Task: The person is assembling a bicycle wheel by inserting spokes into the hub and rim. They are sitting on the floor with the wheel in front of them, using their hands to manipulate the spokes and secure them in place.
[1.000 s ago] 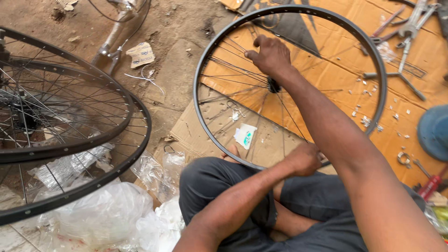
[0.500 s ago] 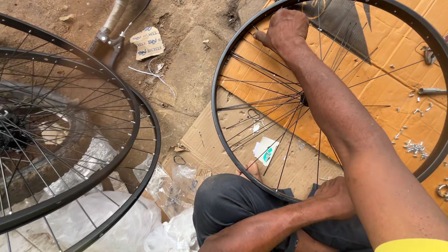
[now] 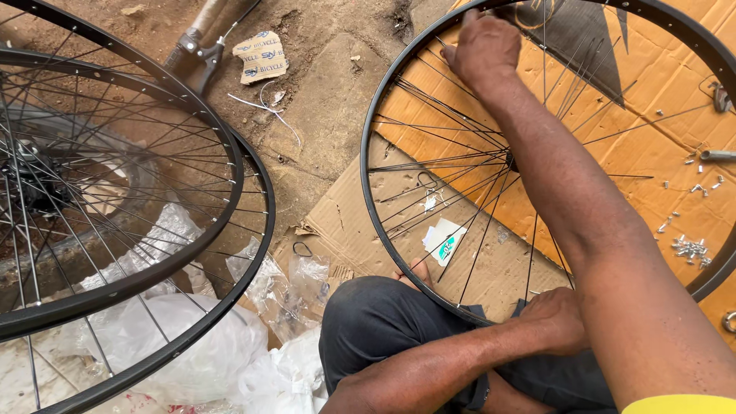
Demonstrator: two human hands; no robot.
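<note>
Sitting over the black wheel rim [image 3: 366,199], you are bracing its near edge with your left hand [image 3: 556,318], closed against it at your lap, while your right hand [image 3: 484,47] is reaching to the far edge, fingers pinched on a spoke [image 3: 460,61] running back toward the hub. Left of that hand a torn printed cardboard label [image 3: 261,55] is lying; nearer you, a small white-and-green packet [image 3: 445,241].

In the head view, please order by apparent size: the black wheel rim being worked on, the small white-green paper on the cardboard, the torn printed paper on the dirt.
1. Black wheel rim, by far largest.
2. Torn printed paper.
3. White-green paper, slightly smaller, though close.
</note>
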